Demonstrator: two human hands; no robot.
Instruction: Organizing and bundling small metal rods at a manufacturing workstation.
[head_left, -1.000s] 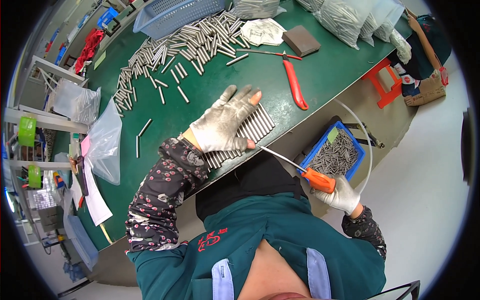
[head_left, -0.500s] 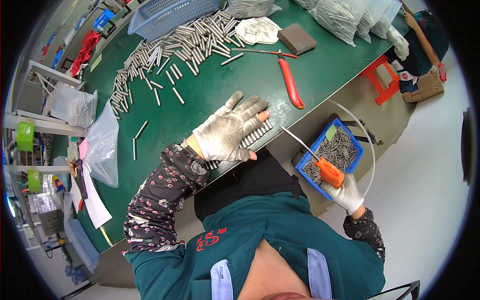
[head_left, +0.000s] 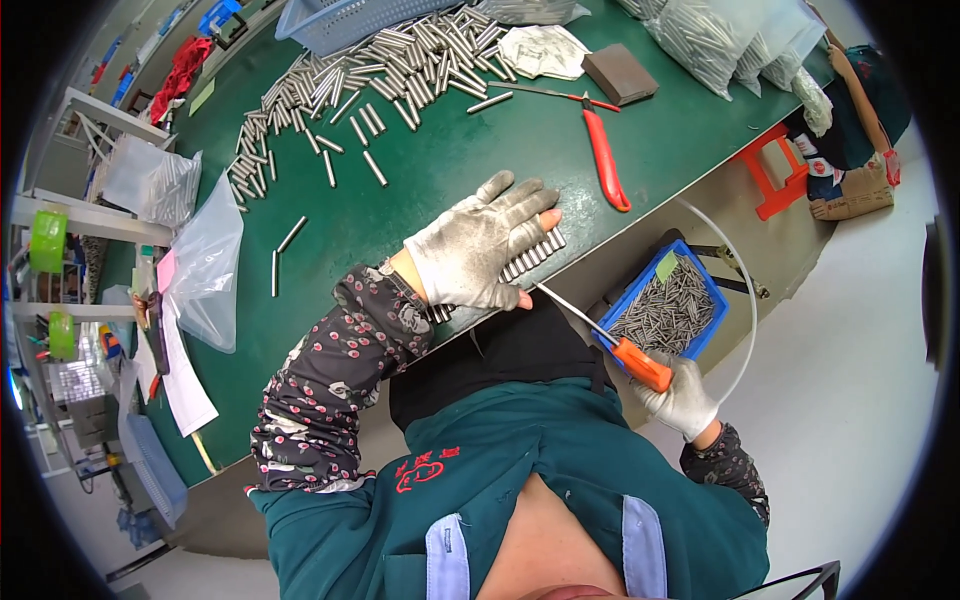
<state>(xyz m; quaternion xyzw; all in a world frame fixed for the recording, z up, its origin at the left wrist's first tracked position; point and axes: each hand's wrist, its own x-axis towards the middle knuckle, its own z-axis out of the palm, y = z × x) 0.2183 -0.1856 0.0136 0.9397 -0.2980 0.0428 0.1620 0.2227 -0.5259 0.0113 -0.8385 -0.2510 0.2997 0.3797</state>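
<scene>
My left hand (head_left: pixel 470 250), in a stained white glove with bare fingertips showing, lies flat with fingers stretched over a row of short metal pins (head_left: pixel 535 258) at the table's near edge. Part of the row is hidden beneath the palm. My right hand (head_left: pixel 682 402), also gloved, is closed around the orange handle of a screwdriver (head_left: pixel 642 364). Its thin metal shaft points up and left, with the tip at the near ends of the pins, close to my left thumb. The exact tip shape is too small to tell.
A pile of loose pins (head_left: pixel 400 60) spreads over the green table (head_left: pixel 420 165) before a blue basket (head_left: pixel 350 28). Red-handled pliers (head_left: pixel 605 165), a brown block (head_left: pixel 620 73) and bagged pins (head_left: pixel 700 45) lie farther right. Below the edge stands a blue crate (head_left: pixel 718 318) of pins.
The screwdriver's tip has moved left along the row, from its right end toward my left thumb. My left hand stays flat on the pins. The whole view has shifted slightly.
</scene>
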